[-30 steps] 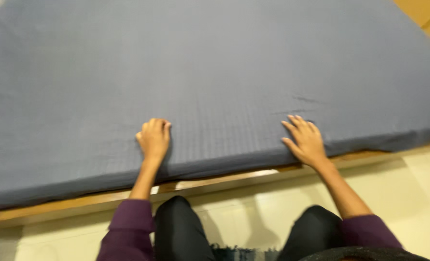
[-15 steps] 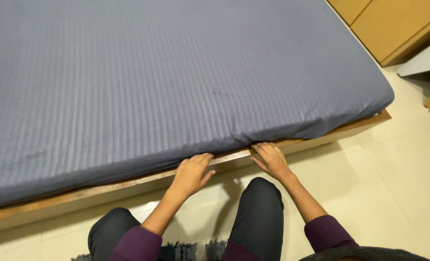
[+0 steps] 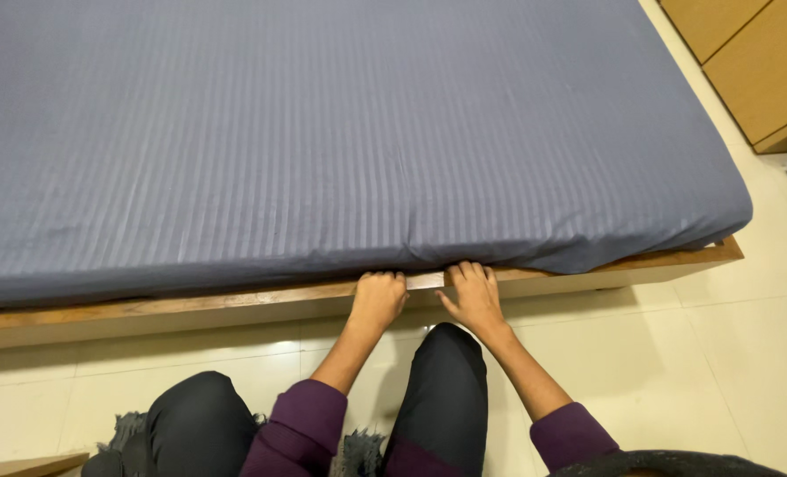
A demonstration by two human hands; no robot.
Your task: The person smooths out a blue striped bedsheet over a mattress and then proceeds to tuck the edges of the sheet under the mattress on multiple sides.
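Head view: left hand (image 3: 378, 298), right hand (image 3: 474, 296) at lower centre, fingers curled under sheet (image 3: 340, 141) edge, pressing against bed frame (image 3: 190, 307); tucking step, judged.

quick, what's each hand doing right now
Left hand: curled, fingertips tucked under the edge of the blue sheet, on the wooden bed frame.
Right hand: fingers pushed under the same edge; grip cannot be told.

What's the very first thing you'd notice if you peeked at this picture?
A big grey-blue striped bed sheet fills most of the view, stretched smooth over a mattress on a low wooden bed frame. At its near edge, the left hand and the right hand sit close together, fingers pushed in under the sheet's edge. Wooden cupboards stand at the top right, on a pale tiled floor.
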